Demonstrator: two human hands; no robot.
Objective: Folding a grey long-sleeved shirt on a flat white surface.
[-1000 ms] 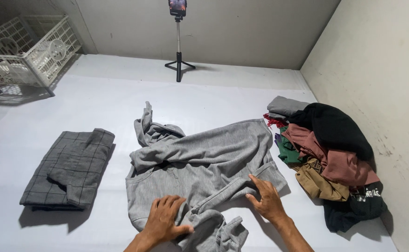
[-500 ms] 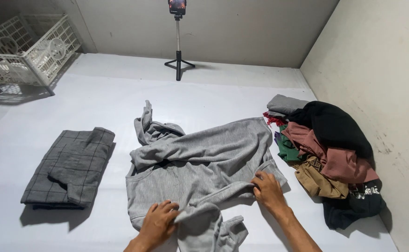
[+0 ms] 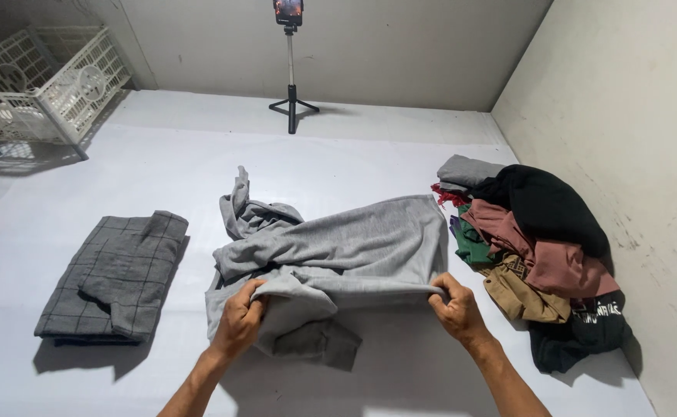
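Grey sweatshirt (image 3: 338, 247) spread mid-sheet, between a folded checked garment (image 3: 115, 274) and a clothes pile (image 3: 539, 247). Left hand (image 3: 240, 323) and right hand (image 3: 454, 307) pinched shut on its lifted near edge — soft, limp, probably light. Best gripped at the edge corners.

We see one screen: a phone (image 3: 287, 11) mounted at the top of a slim black tripod stand (image 3: 291, 77) that rests on the white floor close to the far wall, near the middle of the view. Its lit display is a small upright rectangle with dark and reddish tones, cut off by the upper edge. On a dark garment (image 3: 585, 328) at the near end of the clothes pile by the right wall, we see a pale printed marking.
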